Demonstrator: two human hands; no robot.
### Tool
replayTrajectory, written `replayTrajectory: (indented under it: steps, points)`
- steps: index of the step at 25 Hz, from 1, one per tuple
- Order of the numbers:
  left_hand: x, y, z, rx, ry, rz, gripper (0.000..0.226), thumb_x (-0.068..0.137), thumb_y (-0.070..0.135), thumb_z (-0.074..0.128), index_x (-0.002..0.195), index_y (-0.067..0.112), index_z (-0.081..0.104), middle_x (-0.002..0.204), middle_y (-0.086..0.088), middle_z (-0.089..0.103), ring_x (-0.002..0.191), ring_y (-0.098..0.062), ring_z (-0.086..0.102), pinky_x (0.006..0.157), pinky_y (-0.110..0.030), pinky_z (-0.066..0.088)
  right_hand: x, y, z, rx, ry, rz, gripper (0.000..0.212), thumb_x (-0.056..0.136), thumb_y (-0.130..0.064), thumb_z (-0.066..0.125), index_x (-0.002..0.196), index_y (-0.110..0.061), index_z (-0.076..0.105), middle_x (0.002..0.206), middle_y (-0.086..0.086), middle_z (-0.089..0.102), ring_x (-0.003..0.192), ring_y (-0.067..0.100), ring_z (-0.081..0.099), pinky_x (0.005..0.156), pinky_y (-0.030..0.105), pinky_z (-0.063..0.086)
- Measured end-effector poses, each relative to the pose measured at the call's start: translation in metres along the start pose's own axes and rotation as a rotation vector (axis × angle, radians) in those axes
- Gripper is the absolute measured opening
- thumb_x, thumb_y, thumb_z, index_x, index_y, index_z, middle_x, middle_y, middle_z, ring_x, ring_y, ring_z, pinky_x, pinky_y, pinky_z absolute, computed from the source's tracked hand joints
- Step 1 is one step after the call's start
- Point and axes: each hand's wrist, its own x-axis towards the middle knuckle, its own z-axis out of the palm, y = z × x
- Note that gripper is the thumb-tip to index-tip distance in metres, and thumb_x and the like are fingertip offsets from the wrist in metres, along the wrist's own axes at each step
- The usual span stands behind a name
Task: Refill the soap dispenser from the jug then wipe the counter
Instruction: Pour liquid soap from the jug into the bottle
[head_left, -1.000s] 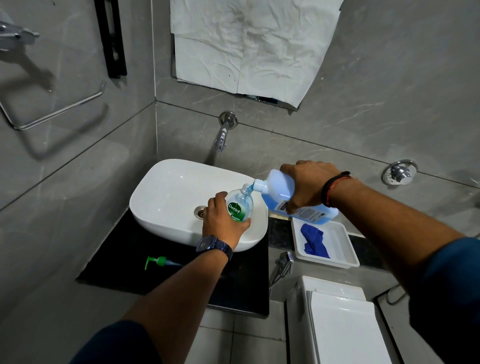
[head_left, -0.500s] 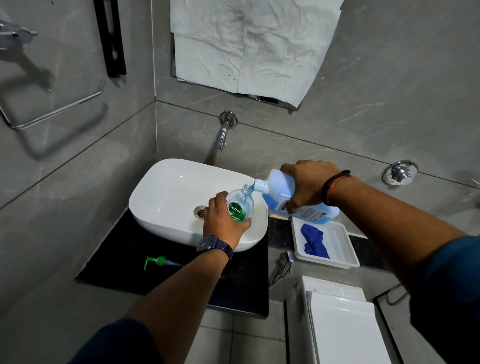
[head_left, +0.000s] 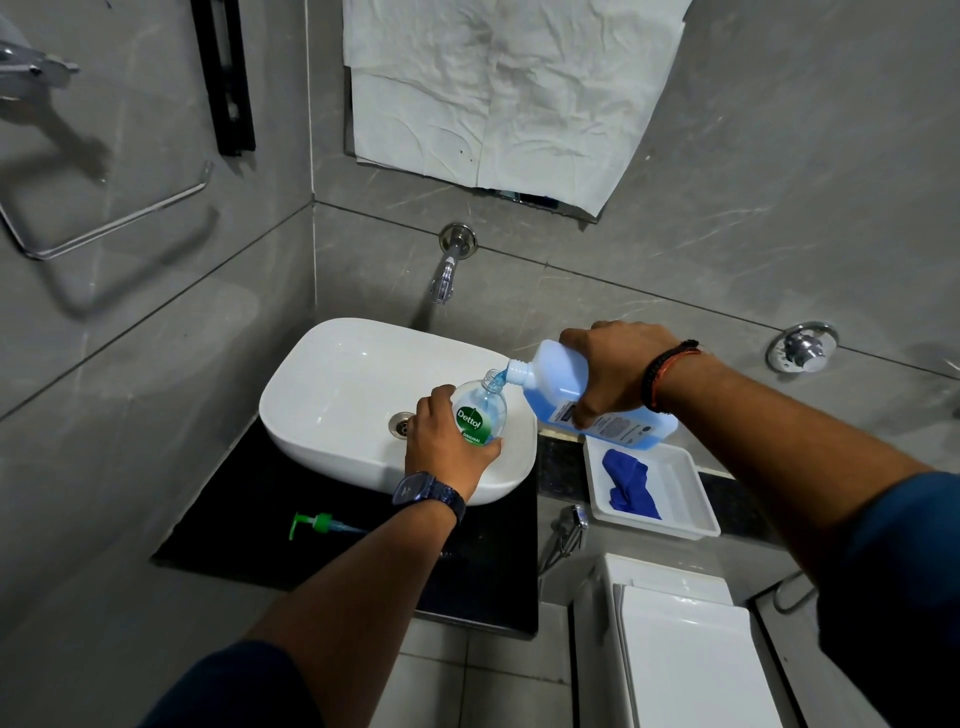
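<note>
over the right end of the white basin (head_left: 332, 395), the person's left hand (head_left: 447, 447) grips the clear soap dispenser (head_left: 480, 413), fingers and thumb curled round its lower half. the green "dettol" label faces up. the dispenser leans, with its open neck pointing up and to the right, just inside the basin's rim. i cannot tell whether its base rests on the basin or is held clear of it.

the right hand (head_left: 618, 374) is wrapped around the pale blue jug (head_left: 558, 382) and holds it tipped over, white spout down and to the left, right at the dispenser's mouth. a thin stream of blue liquid (head_left: 500, 376) runs from the spout into the neck. more blue liquid sits in the low side of the jug, and a little shows inside the dispenser.

the green pump head (head_left: 317, 524) lies on its side on the black counter (head_left: 249, 519) in front of the basin, left of the left forearm, with its tube pointing right. beside the basin on the right is a white tray (head_left: 685, 499) with a crumpled blue cloth (head_left: 631, 483) in it, just below the jug's base.

a dark watch (head_left: 428, 491) is on the left wrist and a black and red band (head_left: 662, 374) on the right. a chrome tap (head_left: 447, 270) juts from the grey wall above the basin, and the drain (head_left: 401, 422) shows just left of the left hand. creased white paper (head_left: 509, 88) hangs on the wall higher up.
</note>
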Motion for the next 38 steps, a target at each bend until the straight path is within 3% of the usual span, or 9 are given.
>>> replayTrajectory:
  steps: [38]
  points:
    - [-0.0003, 0.0036, -0.0074, -0.007, -0.001, 0.016, 0.085, 0.05, 0.038, 0.088, 0.119, 0.019, 0.042, 0.114, -0.008, 0.055, 0.101, -0.028, 0.053, 0.078, -0.037, 0.049, -0.001, -0.0019, -0.0045, -0.004, 0.002, -0.001, 0.081, 0.052, -0.058, 0.077, 0.121, -0.032, 0.044, 0.09, -0.003, 0.051, 0.081, 0.019, 0.052, 0.062, 0.03, 0.041]
